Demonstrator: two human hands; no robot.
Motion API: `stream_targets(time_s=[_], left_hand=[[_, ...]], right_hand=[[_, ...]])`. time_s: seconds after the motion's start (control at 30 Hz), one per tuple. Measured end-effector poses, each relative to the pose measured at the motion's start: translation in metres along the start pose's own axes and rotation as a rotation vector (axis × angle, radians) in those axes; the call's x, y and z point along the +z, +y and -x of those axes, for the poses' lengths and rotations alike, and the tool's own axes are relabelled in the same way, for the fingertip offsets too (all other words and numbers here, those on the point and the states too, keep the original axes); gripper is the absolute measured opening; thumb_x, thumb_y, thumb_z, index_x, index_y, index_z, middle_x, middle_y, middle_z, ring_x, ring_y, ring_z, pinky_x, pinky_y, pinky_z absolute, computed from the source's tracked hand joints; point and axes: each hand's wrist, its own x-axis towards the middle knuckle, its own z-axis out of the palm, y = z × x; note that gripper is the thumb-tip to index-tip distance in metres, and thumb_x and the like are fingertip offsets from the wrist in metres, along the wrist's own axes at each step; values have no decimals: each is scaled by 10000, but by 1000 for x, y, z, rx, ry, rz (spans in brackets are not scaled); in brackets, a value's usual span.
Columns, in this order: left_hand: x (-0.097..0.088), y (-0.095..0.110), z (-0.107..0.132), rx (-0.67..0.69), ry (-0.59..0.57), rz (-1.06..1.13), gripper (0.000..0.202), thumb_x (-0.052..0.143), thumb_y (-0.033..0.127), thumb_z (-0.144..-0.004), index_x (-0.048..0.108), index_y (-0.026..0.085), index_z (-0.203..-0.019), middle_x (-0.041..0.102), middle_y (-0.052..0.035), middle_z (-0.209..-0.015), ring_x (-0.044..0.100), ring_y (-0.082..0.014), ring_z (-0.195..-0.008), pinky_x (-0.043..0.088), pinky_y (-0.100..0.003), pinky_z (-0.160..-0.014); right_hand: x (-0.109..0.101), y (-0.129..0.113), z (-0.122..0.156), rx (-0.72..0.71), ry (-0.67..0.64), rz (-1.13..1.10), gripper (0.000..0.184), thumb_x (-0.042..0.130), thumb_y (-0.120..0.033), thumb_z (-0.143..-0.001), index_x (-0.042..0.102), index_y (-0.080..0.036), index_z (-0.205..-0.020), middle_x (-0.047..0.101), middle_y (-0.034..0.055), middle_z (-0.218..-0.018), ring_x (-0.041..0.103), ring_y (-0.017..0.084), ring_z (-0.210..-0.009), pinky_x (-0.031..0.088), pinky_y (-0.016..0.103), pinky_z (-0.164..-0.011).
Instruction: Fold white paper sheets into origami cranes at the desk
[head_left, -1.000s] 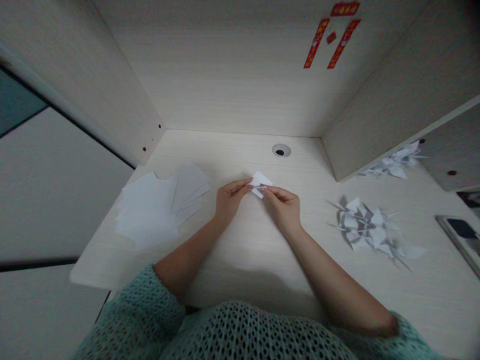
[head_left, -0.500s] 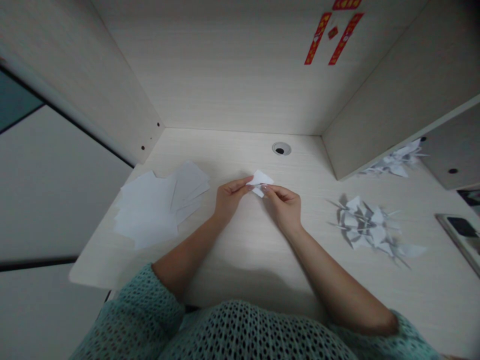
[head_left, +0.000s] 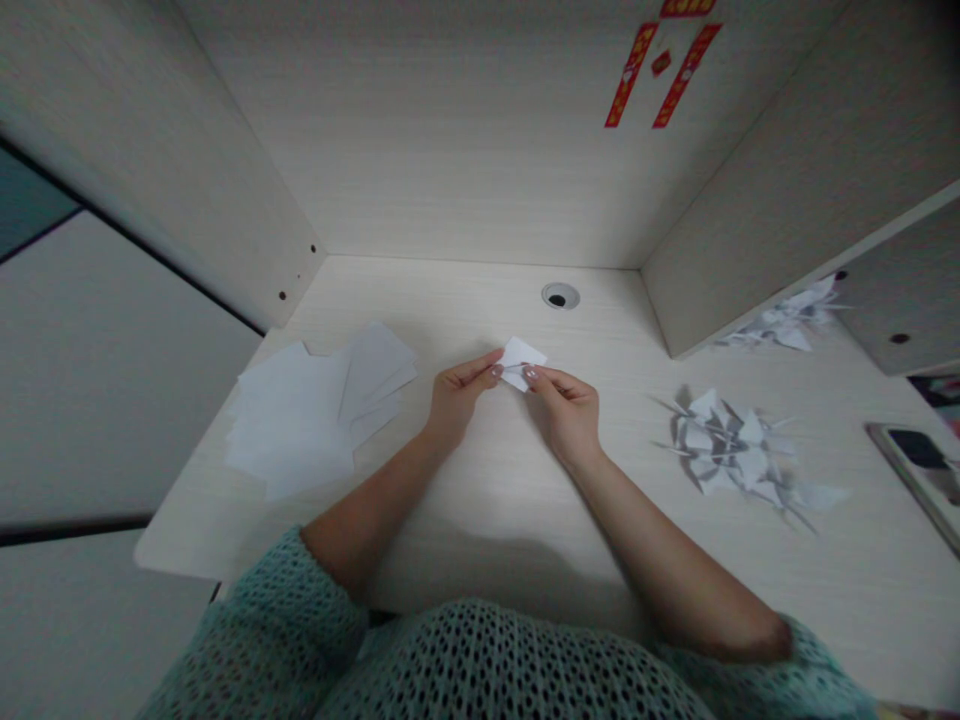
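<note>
A small folded piece of white paper sits between my two hands at the middle of the pale wooden desk. My left hand pinches its left side with thumb and fingers closed. My right hand pinches its right side the same way. The lower part of the paper is hidden behind my fingertips. Both forearms are bare, with teal knitted sleeves pushed up near the bottom of the view.
A loose stack of white paper sheets lies to the left. Several folded paper figures lie in a heap to the right, more under a shelf. A phone lies far right. A cable hole sits behind my hands.
My hands and the paper have stayed almost in place; the fingertips have shifted slightly on the paper. The view has tilted a little.
</note>
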Motion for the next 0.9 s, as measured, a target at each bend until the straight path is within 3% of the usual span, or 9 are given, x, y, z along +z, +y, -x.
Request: stream_targets(time_s=[0.3,0.7,0.9], left_hand=[[1,10,3,21,-48,-17,340,776,354,-644,751,235,-962,749,-29,-910,606,-115,-738,483,-261,-743],[1,11,2,-22,-56,19,352,786,369,-628,753,234,-951,747,-29,-945,625,-118,-754,493,-269,-769],[0,14,3,8,-135,-23,453,752,426,-667,712,221,-1069,728,-39,-1043,658,-160,-885,500,-278,-815]], right_hand=[[-1,1,0,-58,32,37,137,774,-336,-667,772,-254,-776,766,20,-811,689,186,-752,530,350,-770],[-1,0,-1,-4,25,-4,137,778,-349,-653,771,-259,-755,758,8,-769,681,184,-738,533,365,-782],[0,-2,1,-12,44,2,144,776,-343,-658,771,-245,-763,756,16,-762,677,183,-720,535,362,-758]])
